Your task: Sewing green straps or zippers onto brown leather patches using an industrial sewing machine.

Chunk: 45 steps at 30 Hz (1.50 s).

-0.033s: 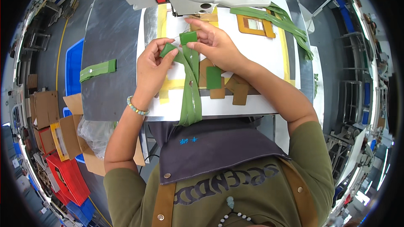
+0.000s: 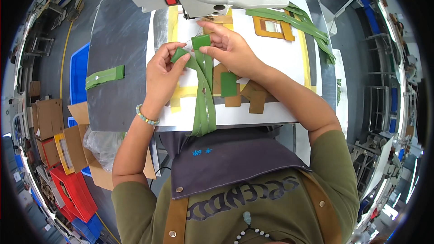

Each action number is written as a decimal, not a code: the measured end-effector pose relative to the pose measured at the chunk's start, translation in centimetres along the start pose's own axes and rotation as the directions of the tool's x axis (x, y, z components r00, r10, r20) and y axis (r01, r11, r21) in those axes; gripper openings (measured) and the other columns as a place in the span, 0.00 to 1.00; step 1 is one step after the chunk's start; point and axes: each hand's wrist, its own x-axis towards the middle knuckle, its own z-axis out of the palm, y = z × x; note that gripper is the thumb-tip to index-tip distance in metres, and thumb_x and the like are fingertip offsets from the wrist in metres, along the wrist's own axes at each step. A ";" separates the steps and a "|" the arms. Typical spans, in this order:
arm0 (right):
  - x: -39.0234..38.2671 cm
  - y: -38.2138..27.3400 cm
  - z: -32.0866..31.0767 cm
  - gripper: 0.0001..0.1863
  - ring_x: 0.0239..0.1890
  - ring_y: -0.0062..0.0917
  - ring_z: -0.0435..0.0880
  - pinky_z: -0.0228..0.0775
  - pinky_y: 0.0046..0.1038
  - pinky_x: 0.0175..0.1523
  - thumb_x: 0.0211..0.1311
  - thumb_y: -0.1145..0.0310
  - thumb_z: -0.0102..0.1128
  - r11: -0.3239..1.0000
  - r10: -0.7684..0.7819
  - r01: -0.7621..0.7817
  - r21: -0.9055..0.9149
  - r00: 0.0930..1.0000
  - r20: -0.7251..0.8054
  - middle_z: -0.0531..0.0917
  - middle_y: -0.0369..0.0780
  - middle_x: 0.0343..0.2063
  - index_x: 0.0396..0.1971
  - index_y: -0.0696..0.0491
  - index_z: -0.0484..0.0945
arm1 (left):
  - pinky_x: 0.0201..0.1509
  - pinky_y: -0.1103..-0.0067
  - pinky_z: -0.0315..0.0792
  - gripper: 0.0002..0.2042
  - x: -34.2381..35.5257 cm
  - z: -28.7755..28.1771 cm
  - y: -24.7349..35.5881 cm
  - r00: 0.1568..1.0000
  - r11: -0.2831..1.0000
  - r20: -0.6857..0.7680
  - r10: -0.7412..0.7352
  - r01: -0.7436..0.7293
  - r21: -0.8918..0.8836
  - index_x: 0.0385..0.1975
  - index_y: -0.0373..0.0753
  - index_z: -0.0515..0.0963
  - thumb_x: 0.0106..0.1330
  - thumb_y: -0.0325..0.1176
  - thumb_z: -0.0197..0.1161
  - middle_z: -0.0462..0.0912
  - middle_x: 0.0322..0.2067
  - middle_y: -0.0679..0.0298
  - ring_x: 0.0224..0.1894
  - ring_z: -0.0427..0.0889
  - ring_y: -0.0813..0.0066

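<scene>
A long green zipper hangs in a loop over the table's near edge, its two ends raised side by side. My left hand pinches one end, at a green tab, between thumb and fingers. Closed on the other end is my right hand, its thumb against the zipper just below a second green tab and its index finger stretched toward the sewing machine. Thin thread shows near the two tabs. Below my right hand lie a loose green patch and several brown pieces.
The machine head overhangs the far side of the table. At the far right, more green zippers lie across a yellow-brown frame. Another green strip rests on the left of the table. Blue bins and cardboard boxes stand at left.
</scene>
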 end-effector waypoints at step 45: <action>-0.3 -0.4 0.5 0.20 0.43 0.19 0.87 0.82 0.25 0.52 0.76 0.69 0.65 1.000 -0.012 0.012 -0.003 0.999 -0.045 0.88 0.41 0.39 0.57 0.69 0.79 | 0.41 0.75 0.82 0.09 1.7 1.1 0.9 0.629 0.389 0.137 0.765 -0.622 0.679 0.37 0.35 0.85 0.58 0.17 0.73 0.90 0.38 0.59 0.38 0.89 0.65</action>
